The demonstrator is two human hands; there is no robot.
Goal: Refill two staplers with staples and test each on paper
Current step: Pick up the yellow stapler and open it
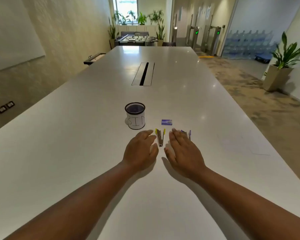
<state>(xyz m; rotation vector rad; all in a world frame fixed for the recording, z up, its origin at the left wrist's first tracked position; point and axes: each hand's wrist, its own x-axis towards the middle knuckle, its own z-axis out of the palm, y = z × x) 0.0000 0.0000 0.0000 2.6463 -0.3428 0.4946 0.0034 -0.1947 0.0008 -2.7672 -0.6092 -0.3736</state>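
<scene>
Two flat hands flank yellow stapler (160, 137); purple stapler (187, 134) beyond right hand (184, 149).

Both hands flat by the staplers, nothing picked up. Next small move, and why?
Probably the right hand reaches forward to pick up the staple box. The yellow stapler lies swung open between the hands, and the purple stapler, partly hidden by the right hand, looks open too. Both hands, left hand included, hold nothing, and the box lies just beyond the right fingertips.

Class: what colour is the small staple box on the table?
Blue staple box, clearest in the head view.
</scene>
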